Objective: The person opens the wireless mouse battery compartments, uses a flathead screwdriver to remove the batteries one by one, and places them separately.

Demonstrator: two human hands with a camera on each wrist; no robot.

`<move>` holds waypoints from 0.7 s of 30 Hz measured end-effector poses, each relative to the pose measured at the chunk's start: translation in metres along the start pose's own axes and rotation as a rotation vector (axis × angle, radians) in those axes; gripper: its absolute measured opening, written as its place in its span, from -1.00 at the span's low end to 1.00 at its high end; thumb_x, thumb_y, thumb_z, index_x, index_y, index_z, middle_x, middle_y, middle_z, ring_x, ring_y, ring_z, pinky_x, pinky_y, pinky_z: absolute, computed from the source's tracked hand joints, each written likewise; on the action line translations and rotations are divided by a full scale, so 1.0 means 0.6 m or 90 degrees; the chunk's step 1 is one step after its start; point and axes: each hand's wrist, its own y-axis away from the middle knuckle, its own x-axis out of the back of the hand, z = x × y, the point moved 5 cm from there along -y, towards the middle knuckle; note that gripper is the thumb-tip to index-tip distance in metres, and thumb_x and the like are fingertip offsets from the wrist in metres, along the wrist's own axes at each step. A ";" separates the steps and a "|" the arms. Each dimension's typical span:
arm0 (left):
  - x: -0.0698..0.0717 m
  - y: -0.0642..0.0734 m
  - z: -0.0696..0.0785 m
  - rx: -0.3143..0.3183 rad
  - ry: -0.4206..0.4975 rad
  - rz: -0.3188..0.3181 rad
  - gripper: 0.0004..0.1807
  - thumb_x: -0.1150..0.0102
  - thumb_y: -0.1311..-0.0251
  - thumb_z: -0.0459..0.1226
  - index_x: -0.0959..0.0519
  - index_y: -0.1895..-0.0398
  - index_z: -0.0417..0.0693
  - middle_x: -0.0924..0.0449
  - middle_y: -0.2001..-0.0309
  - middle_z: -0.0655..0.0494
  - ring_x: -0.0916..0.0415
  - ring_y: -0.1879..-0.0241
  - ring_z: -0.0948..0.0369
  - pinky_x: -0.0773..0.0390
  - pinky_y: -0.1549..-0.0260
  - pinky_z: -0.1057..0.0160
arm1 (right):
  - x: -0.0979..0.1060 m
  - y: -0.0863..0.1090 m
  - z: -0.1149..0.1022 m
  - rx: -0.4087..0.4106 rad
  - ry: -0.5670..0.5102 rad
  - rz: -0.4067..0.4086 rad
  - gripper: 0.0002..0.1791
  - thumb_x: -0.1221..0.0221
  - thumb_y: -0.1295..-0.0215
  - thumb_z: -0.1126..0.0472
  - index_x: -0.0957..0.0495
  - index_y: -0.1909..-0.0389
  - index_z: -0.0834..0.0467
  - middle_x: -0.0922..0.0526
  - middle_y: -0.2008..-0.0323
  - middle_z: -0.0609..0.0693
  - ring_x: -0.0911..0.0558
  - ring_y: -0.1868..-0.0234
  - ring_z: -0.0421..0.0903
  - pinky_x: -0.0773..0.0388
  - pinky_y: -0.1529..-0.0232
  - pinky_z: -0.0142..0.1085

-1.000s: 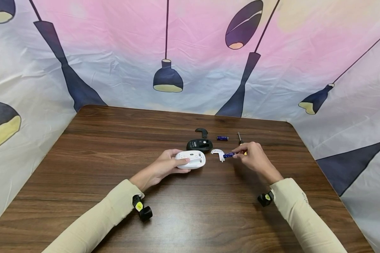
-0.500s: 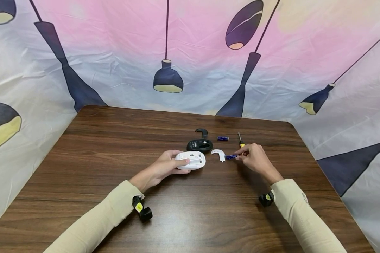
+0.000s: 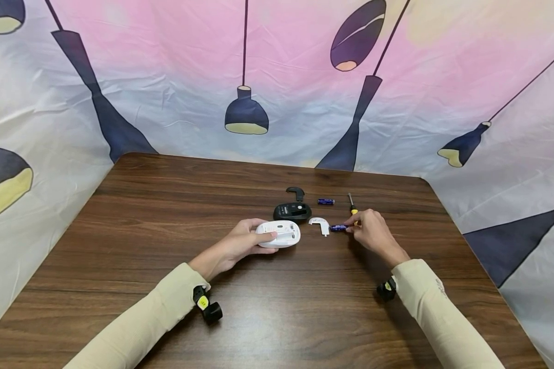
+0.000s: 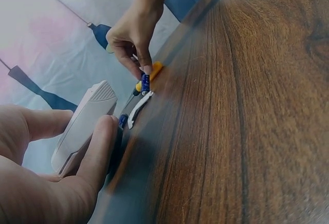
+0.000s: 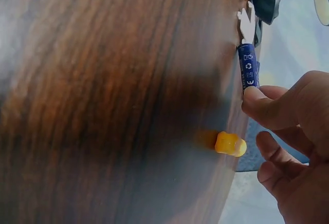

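Observation:
A white computer mouse [image 3: 278, 234] is gripped in my left hand [image 3: 241, 239], underside up, its battery bay uncovered and my thumb across it. In the left wrist view the mouse [image 4: 85, 129] shows edge-on between thumb and fingers. My right hand [image 3: 374, 233] pinches one end of a blue battery [image 5: 248, 66] between thumb and forefinger, low over the table. Just left of that battery lies the white battery cover [image 3: 321, 225]. Behind the white mouse rests a black mouse [image 3: 292, 211], also upside down with its bay exposed.
A black battery cover [image 3: 296, 192] lies beyond the black mouse. Another blue battery [image 3: 325, 202] is to its right. A screwdriver with a yellow handle [image 3: 354, 210] lies just behind my right hand. The brown wooden table [image 3: 166, 205] ends at a printed cloth backdrop [image 3: 189, 92].
My right hand has drawn the battery slightly to the right, off the white cover's edge. More of the screwdriver's yellow handle shows. The left hand keeps its hold on the white mouse.

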 end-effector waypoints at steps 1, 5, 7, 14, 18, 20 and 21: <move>0.000 0.000 0.000 -0.001 0.000 -0.002 -0.45 -0.14 -0.36 -0.51 -0.21 -0.33 -0.55 -0.43 -0.09 -0.31 -0.63 0.16 0.09 -0.72 0.02 0.16 | -0.001 -0.001 0.001 0.000 0.003 0.001 -0.85 -0.35 -0.15 0.45 -0.81 0.31 0.20 -0.77 0.30 0.11 -0.61 0.31 -0.03 -0.50 0.33 -0.18; -0.001 0.000 0.000 -0.001 -0.002 -0.009 -0.45 -0.13 -0.36 -0.51 -0.21 -0.33 -0.55 -0.43 -0.10 -0.31 -0.63 0.14 0.09 -0.72 0.01 0.16 | -0.004 -0.002 0.007 0.000 0.007 -0.002 -0.87 -0.36 -0.15 0.43 -0.81 0.32 0.19 -0.75 0.30 0.11 -0.57 0.16 0.10 -0.53 0.12 0.02; -0.001 -0.001 0.000 0.001 -0.004 -0.008 -0.46 -0.13 -0.36 -0.51 -0.22 -0.33 -0.55 -0.43 -0.09 -0.30 -0.63 0.14 0.09 -0.71 0.01 0.16 | -0.005 -0.003 0.009 -0.002 0.008 -0.004 -0.88 -0.36 -0.16 0.42 -0.81 0.33 0.19 -0.75 0.30 0.11 -0.53 0.13 0.12 -0.51 0.08 0.05; -0.001 0.000 0.000 0.001 -0.012 -0.009 -0.46 -0.15 -0.36 -0.50 -0.24 -0.32 -0.55 -0.45 -0.07 -0.30 -0.63 0.15 0.10 -0.72 0.02 0.17 | -0.009 -0.002 0.012 0.002 0.015 -0.001 -0.89 -0.38 -0.15 0.40 -0.81 0.34 0.18 -0.75 0.34 0.07 -0.49 0.22 0.05 -0.45 0.26 -0.11; -0.001 0.000 0.001 0.001 -0.014 -0.007 -0.46 -0.15 -0.36 -0.51 -0.24 -0.32 -0.55 -0.45 -0.07 -0.30 -0.64 0.16 0.10 -0.72 0.03 0.17 | -0.009 -0.003 0.012 0.005 0.019 0.002 -0.90 -0.39 -0.15 0.40 -0.81 0.35 0.17 -0.75 0.33 0.07 -0.49 0.22 0.05 -0.47 0.26 -0.10; 0.000 0.000 0.000 0.002 -0.015 -0.006 -0.46 -0.15 -0.36 -0.51 -0.24 -0.32 -0.55 -0.45 -0.07 -0.29 -0.64 0.17 0.10 -0.72 0.03 0.18 | -0.009 -0.003 0.012 0.007 0.021 0.003 -0.90 -0.39 -0.15 0.40 -0.81 0.35 0.17 -0.76 0.32 0.07 -0.48 0.23 0.05 -0.48 0.25 -0.08; 0.000 0.000 0.000 0.003 -0.016 -0.005 -0.46 -0.15 -0.36 -0.51 -0.24 -0.32 -0.55 -0.45 -0.07 -0.29 -0.64 0.17 0.10 -0.72 0.03 0.18 | -0.009 -0.003 0.011 0.007 0.022 0.003 -0.90 -0.39 -0.15 0.40 -0.81 0.35 0.17 -0.76 0.32 0.07 -0.49 0.22 0.05 -0.49 0.24 -0.08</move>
